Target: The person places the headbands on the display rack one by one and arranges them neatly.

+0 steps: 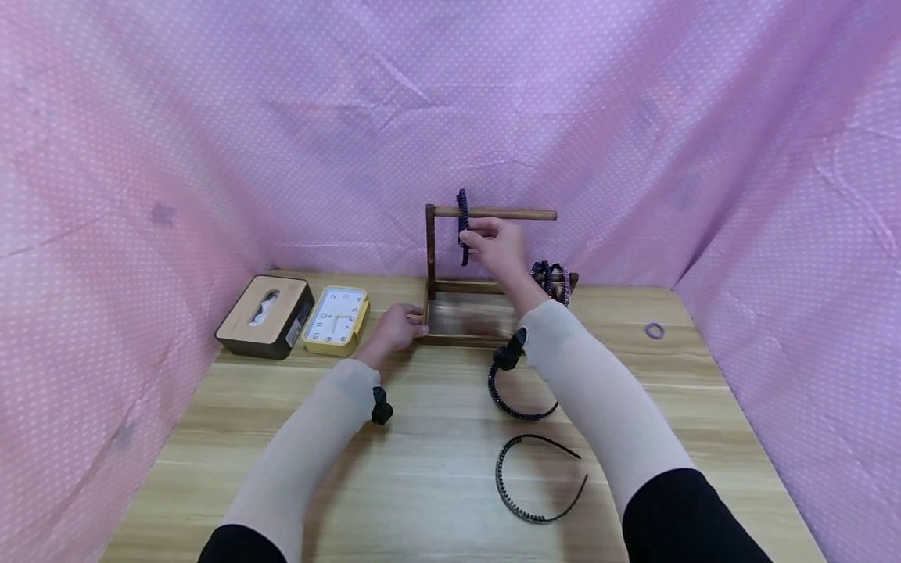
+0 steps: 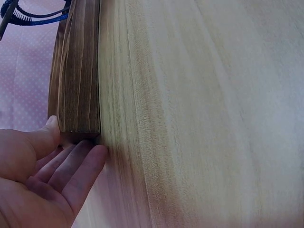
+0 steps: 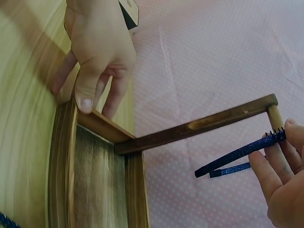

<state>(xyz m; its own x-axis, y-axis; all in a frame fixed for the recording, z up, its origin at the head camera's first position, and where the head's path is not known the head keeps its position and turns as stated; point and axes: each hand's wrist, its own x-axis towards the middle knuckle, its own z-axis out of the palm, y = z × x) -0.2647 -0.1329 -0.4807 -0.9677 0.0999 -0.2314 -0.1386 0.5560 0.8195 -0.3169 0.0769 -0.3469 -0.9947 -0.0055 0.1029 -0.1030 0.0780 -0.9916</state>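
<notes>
A dark wooden stand (image 1: 431,250) has an upright post, a rod across its top and a shallow tray base. Over the rod hangs a dark blue toothed headband (image 1: 462,211), near the post. My right hand (image 1: 498,249) pinches this headband; in the right wrist view its two ends (image 3: 232,156) point away from the fingers. My left hand (image 1: 396,328) grips the left end of the tray base, with the thumb (image 2: 50,130) against the wood and the fingers round its corner. Two more dark headbands lie on the table, one (image 1: 521,414) partly behind my right forearm, the other (image 1: 503,477) nearer me.
Several hair bands (image 1: 551,280) sit at the right end of the stand, partly hidden by my right arm. A purple hair tie (image 1: 655,331) lies far right. To the left stand a yellow clock (image 1: 336,319) and a tissue box (image 1: 264,317). Pink dotted cloth (image 1: 352,141) surrounds the table.
</notes>
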